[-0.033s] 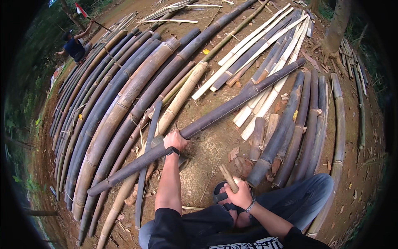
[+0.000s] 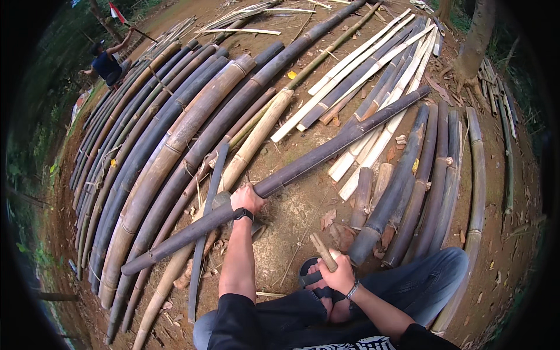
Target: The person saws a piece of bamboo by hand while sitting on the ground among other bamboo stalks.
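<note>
My left hand (image 2: 247, 199) is closed round a long dark bamboo pole (image 2: 326, 153). The pole slants from the lower left up to the far right, over the split slats there. In my right hand (image 2: 338, 274), low and near my knees, is a short light-brown wooden stick (image 2: 322, 249); its lower end is hidden in the fist. Beneath the pole, left of my left hand, a long flat dark strip (image 2: 199, 256) crosses a pale bamboo pole (image 2: 256, 135). A grey object (image 2: 221, 199) beside that hand is partly hidden; its kind I cannot tell.
Thick bamboo poles (image 2: 169, 149) lie side by side on the left. Pale split bamboo slats (image 2: 353, 55) lie at the far right, with shorter dark poles (image 2: 396, 189) by my right knee. A person (image 2: 108, 67) is at the far left, holding a stick. A tree trunk (image 2: 477, 41) stands right.
</note>
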`<action>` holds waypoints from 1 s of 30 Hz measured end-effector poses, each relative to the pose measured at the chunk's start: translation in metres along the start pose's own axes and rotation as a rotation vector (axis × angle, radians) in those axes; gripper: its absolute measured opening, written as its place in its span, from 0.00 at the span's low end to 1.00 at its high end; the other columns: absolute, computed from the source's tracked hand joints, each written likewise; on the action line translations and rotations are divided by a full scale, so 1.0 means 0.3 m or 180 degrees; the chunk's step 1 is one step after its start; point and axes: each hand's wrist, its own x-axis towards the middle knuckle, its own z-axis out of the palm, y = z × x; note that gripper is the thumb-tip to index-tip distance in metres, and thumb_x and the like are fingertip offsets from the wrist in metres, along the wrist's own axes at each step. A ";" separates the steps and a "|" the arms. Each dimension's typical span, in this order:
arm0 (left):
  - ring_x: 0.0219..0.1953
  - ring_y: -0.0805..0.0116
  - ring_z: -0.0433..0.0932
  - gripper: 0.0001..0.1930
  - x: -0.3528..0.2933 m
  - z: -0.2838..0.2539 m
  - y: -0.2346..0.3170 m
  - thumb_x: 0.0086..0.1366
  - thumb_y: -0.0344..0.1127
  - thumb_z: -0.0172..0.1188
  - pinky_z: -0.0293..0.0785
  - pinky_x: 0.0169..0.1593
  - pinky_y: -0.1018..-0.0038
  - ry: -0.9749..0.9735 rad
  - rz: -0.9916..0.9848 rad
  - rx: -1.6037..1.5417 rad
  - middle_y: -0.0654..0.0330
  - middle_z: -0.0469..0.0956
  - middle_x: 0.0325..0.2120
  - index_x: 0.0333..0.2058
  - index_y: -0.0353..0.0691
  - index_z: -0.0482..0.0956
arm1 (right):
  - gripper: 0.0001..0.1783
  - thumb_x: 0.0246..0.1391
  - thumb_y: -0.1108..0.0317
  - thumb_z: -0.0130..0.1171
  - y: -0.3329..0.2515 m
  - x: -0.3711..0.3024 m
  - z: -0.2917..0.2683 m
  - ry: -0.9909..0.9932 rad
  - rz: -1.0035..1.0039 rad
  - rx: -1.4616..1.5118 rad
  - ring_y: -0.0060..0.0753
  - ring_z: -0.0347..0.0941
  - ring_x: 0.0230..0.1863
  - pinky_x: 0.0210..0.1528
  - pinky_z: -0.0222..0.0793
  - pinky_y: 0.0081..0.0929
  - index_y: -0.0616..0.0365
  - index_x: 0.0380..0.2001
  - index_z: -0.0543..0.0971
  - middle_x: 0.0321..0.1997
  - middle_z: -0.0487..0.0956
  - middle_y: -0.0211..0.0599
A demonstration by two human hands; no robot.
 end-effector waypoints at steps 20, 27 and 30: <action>0.44 0.52 0.85 0.30 0.022 0.040 0.018 0.43 0.54 0.75 0.81 0.50 0.60 0.0138 -0.0012 -0.0079 0.47 0.85 0.39 0.40 0.38 0.83 | 0.11 0.53 0.63 0.64 -0.113 -0.048 0.041 0.0104 -0.0067 -0.0984 0.55 0.81 0.28 0.31 0.75 0.42 0.61 0.32 0.79 0.21 0.79 0.53; 0.43 0.52 0.85 0.29 -0.017 0.044 0.013 0.44 0.53 0.75 0.81 0.49 0.61 0.0084 0.0057 0.0080 0.48 0.86 0.38 0.41 0.40 0.82 | 0.16 0.56 0.63 0.66 0.040 -0.027 -0.152 -0.0203 -0.0247 -0.0353 0.50 0.80 0.23 0.25 0.69 0.40 0.65 0.26 0.75 0.19 0.77 0.52; 0.43 0.52 0.85 0.31 -0.031 0.027 -0.003 0.43 0.55 0.76 0.81 0.49 0.60 0.0183 0.0034 0.0040 0.48 0.86 0.38 0.41 0.39 0.81 | 0.16 0.56 0.61 0.66 0.025 0.056 -0.100 -0.0106 -0.0251 -0.0249 0.53 0.78 0.22 0.25 0.69 0.42 0.64 0.25 0.76 0.18 0.76 0.52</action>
